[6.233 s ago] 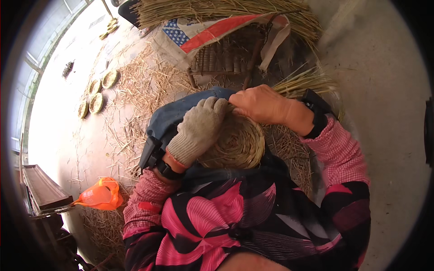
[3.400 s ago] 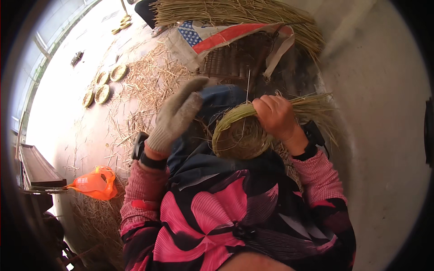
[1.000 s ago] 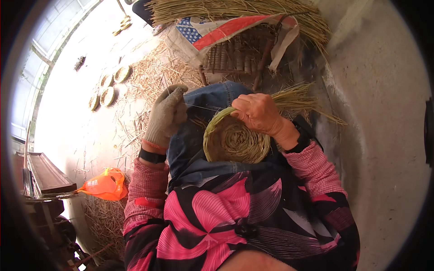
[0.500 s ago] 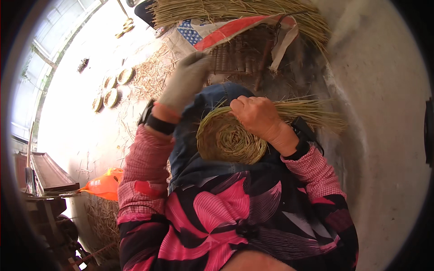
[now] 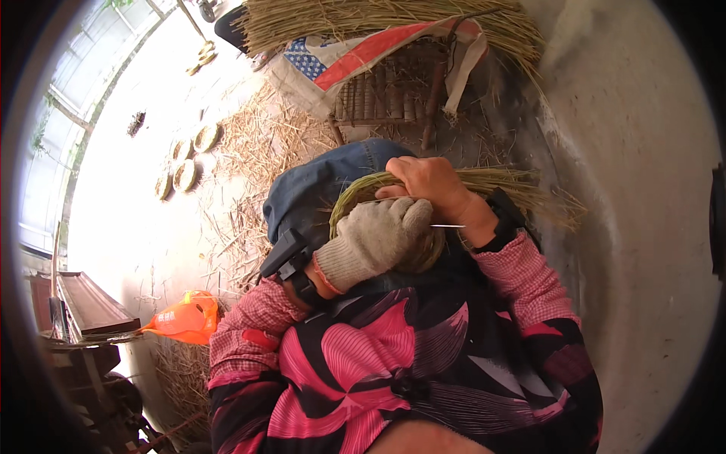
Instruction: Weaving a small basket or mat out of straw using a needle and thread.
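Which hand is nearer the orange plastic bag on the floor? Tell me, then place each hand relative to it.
Left. The gloved left hand rests on the coiled straw disc, up and right of the orange bag. The bare right hand grips the disc's far rim, farther right.

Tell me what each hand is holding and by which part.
The right hand grips the coiled straw disc at its upper rim. The gloved left hand lies over the disc's face, with a thin needle at its fingertips.

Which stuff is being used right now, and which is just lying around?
In use:
- gloved left hand
- bare right hand
- coiled straw ring
- thin needle

Lying about:
- orange bag
- small round mats
- straw bundle
- woven chair
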Available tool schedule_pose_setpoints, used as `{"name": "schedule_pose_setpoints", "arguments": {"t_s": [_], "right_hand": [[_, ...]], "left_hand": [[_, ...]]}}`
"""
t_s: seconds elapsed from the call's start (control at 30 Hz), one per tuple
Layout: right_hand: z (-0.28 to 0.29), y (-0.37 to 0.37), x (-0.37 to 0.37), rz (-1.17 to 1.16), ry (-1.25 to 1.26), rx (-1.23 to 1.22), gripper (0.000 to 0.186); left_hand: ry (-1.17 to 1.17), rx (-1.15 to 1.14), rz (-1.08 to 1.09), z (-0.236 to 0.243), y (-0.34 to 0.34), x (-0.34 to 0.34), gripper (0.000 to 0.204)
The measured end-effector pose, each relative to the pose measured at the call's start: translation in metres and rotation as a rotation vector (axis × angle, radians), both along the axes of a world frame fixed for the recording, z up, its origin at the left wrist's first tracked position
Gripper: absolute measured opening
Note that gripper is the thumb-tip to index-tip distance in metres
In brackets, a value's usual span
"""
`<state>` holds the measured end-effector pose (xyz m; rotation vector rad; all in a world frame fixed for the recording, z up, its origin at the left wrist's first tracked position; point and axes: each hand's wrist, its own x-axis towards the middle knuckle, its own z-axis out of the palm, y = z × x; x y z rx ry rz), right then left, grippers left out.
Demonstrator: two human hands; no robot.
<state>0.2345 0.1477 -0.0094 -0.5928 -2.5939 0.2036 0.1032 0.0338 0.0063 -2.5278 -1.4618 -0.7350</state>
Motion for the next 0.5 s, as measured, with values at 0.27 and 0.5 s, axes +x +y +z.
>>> {"name": "schedule_pose_setpoints", "arguments": {"t_s": [0.27,0.5], "right_hand": [[-0.008,0.001,-0.004,0.003,-0.006,0.015,0.019],[-0.002,0.0,-0.006,-0.023,-0.088,0.011,0.017]], "left_hand": [[-0.36,-0.013,0.198,0.045,-0.009,-0.043,0.028],[0.011,-0.026,0.428,0.03,-0.022,-0.054,0.036]]}}
